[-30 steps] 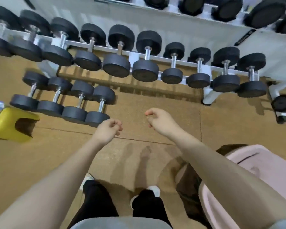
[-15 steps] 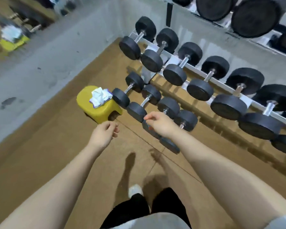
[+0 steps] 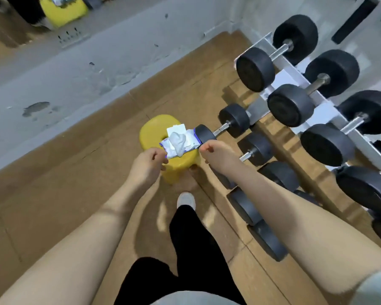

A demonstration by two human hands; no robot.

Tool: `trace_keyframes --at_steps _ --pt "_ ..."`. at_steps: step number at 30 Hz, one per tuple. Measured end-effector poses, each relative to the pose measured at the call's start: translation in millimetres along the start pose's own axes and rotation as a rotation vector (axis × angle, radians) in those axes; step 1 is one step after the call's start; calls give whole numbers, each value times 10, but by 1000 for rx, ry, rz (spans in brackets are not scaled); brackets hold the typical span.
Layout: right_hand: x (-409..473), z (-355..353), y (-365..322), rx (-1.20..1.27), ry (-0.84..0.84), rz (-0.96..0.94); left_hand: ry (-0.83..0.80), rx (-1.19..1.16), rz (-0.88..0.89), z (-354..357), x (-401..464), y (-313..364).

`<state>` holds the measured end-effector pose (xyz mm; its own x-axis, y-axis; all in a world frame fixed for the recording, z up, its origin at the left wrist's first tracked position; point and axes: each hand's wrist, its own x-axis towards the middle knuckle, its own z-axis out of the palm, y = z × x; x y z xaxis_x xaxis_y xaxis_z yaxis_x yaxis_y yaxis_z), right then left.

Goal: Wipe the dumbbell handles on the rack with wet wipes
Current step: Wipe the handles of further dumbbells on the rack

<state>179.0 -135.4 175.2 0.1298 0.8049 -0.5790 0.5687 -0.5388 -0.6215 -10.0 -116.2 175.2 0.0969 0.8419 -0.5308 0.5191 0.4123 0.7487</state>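
Observation:
A wet wipes pack [image 3: 180, 143] with a white wipe sticking out lies on a yellow stool [image 3: 150, 133]. My left hand [image 3: 146, 165] hovers by the pack's left corner with loosely curled fingers that hold nothing. My right hand [image 3: 215, 154] is by the pack's right end, also loosely curled and empty. Black dumbbells with metal handles [image 3: 280, 49] sit on the white rack [image 3: 295, 73] at the right. Smaller dumbbells [image 3: 221, 128] lie in a row on the floor beside the stool.
A grey wall [image 3: 75, 80] runs along the left beyond the brown floor. My white shoe [image 3: 186, 200] stands just in front of the stool. The floor dumbbells continue under my right forearm.
I have turned left and stepped toward the stool. It and the wipes pack now lie right under my hands. Both hands stay curled and empty.

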Motion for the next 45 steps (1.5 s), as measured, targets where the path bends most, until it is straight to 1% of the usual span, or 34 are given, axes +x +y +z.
trace_keyframes --at_steps 5,6,9,12,17,21,23,24,26,27,29,32,36,38,41,42,45 --pt "1029 384 93 -51 -11 89 -28 17 -75 31 910 -260" --pt "1083 439 112 -60 -28 100 -25 32 -77 31 944 -292" --pt "1657 623 200 -70 -52 131 -58 77 -71 102 1496 -487" --pt "2200 895 396 -45 1 202 -124 151 -32 232 2065 -726" --pt "2668 1442 601 23 52 350 -268 279 105 459 2722 -1089" --pt "2801 1711 733 -1 203 446 -355 250 134 601 2984 -1238" --pt "2829 1732 788 58 260 450 -394 262 149 669 3058 -1262" --pt "2833 1721 811 90 262 444 -413 275 158 699 3085 -1263" --pt "2808 1651 850 153 212 428 -452 295 142 763 3115 -1268" --pt "2777 1605 869 203 189 428 -467 285 98 793 3115 -1262" --pt "2698 1508 882 407 198 450 -476 243 -3 812 3104 -1240" --pt "2535 1322 889 846 233 454 -482 235 -73 816 3053 -1142" --pt "2314 1017 865 1128 208 436 -492 133 -85 803 2839 -820" --pt "2151 815 840 1248 214 453 -580 77 -77 813 2660 -563" --pt "1863 521 744 1233 218 426 -723 63 -84 832 2418 -212" --pt "1761 416 704 1201 231 404 -752 93 -57 838 2333 -99" --pt "1307 -7 573 1079 284 355 -802 258 96 866 2009 331"
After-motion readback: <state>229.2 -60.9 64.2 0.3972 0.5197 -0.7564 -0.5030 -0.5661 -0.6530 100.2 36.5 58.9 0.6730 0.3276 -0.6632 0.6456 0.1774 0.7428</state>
